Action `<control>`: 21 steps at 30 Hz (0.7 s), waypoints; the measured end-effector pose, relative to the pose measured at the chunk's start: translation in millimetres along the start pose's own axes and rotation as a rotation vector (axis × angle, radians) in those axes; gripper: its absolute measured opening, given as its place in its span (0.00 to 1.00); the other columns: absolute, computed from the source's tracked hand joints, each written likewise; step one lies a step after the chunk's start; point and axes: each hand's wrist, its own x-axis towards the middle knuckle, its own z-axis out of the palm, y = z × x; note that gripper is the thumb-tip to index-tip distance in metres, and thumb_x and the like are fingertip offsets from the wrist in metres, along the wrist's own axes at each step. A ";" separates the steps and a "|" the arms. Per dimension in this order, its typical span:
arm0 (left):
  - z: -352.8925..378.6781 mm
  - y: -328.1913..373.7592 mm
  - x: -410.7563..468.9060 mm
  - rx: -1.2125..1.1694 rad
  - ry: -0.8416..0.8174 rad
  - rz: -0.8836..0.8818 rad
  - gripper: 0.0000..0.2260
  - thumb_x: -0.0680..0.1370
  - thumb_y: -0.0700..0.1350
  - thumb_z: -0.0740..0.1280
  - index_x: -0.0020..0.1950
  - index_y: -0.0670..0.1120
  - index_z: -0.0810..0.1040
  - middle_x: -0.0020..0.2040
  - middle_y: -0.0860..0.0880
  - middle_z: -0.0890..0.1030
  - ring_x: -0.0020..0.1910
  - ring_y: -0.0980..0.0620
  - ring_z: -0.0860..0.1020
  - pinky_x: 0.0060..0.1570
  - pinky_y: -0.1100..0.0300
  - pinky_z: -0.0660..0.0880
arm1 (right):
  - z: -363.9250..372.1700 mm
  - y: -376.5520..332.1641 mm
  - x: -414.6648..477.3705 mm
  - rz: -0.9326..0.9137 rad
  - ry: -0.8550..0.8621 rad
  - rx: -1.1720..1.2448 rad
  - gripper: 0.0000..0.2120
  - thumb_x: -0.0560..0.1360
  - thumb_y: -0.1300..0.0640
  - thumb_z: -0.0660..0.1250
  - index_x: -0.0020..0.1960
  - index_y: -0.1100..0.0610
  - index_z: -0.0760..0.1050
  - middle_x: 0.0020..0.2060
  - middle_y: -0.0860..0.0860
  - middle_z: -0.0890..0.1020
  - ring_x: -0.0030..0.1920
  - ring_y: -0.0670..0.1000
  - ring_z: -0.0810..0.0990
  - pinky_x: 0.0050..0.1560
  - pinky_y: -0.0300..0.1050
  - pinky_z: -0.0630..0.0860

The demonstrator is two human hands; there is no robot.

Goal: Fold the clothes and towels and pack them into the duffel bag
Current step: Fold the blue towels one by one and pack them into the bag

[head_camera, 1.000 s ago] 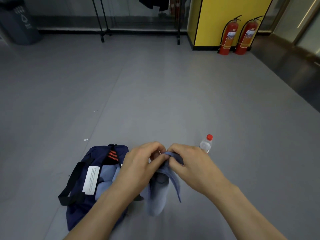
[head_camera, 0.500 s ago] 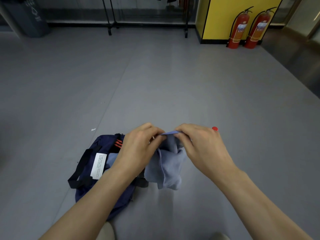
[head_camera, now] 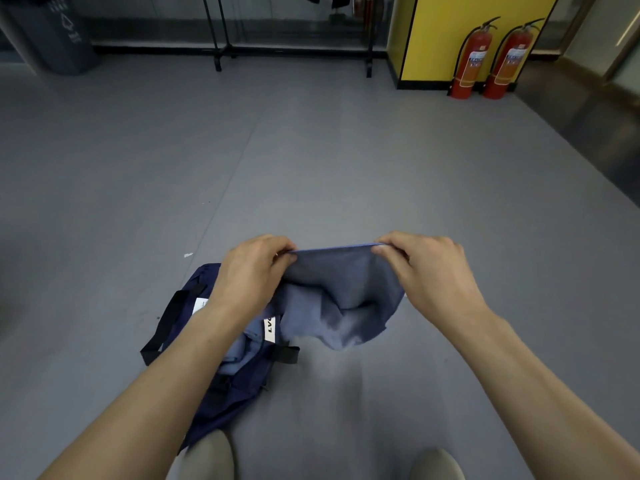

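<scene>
Your left hand [head_camera: 252, 271] is pinching the blue cloth [head_camera: 339, 292] at the left end of its top edge, fingers curled on it. Your right hand [head_camera: 426, 271] is gripping the right end the same way. The edge is running taut between them and the rest is hanging bunched below.

Step, my read: you're spreading this piece out to start a fold, not packing it yet. The next move is calling for both pinches to hold, then bringing the corners together evenly, or laying it flat, and halving it small enough for the bag mouth.

Nearest you, the duffel bag [head_camera: 235, 393] is lying on the floor [head_camera: 311, 168] under your left forearm with its mouth open. Paler folded items [head_camera: 242, 351] are sitting inside, and a black strap [head_camera: 169, 320] is trailing off its left side. The cloth is hanging just right of that opening, its left part overlapping the bag in view. Whether they're touching, can't tell.

Far right, two fire extinguishers [head_camera: 471, 60] are standing by a yellow panel [head_camera: 450, 29].
</scene>
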 end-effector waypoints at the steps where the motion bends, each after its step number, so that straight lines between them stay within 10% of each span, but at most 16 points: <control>1: -1.0 0.1 -0.2 -0.010 0.008 -0.001 0.04 0.80 0.47 0.67 0.49 0.52 0.82 0.44 0.55 0.82 0.45 0.50 0.79 0.45 0.51 0.75 | -1.2 0.1 -0.1 0.003 0.009 0.004 0.11 0.81 0.47 0.60 0.52 0.47 0.81 0.41 0.47 0.85 0.45 0.57 0.82 0.49 0.53 0.77; 21: -25.2 -38.8 -5.3 0.026 0.040 -0.155 0.07 0.80 0.51 0.67 0.51 0.58 0.85 0.49 0.56 0.86 0.51 0.50 0.80 0.47 0.54 0.74 | -6.3 50.9 -22.2 0.144 -0.089 -0.116 0.09 0.80 0.56 0.61 0.52 0.48 0.81 0.44 0.50 0.84 0.46 0.61 0.80 0.43 0.51 0.75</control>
